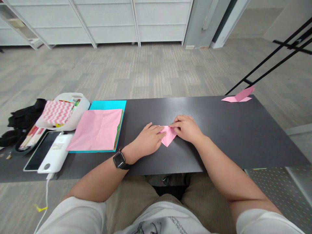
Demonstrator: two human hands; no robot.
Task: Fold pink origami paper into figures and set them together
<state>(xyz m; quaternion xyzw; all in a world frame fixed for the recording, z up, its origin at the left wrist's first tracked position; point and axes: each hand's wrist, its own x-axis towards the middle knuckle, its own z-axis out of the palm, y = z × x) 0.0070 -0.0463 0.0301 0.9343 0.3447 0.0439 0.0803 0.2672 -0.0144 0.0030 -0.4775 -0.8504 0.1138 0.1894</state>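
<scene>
A small folded piece of pink paper point(167, 138) lies on the dark table, its point toward me. My left hand point(150, 138) rests flat on its left part, with fingers stretched out and a black watch on the wrist. On the paper's upper right corner, my right hand point(186, 127) has its thumb and index finger pressed together, pinching the edge. The fingers cover both upper corners of the paper.
Pink sheets point(97, 130) lie on a blue folder point(108, 104) at the left. Beyond them are a white basket point(84, 104), a power bank point(55, 154), a phone point(41, 151) and a black bag point(26, 117). A folded pink paper shape point(237, 98) stands at the table's far right edge.
</scene>
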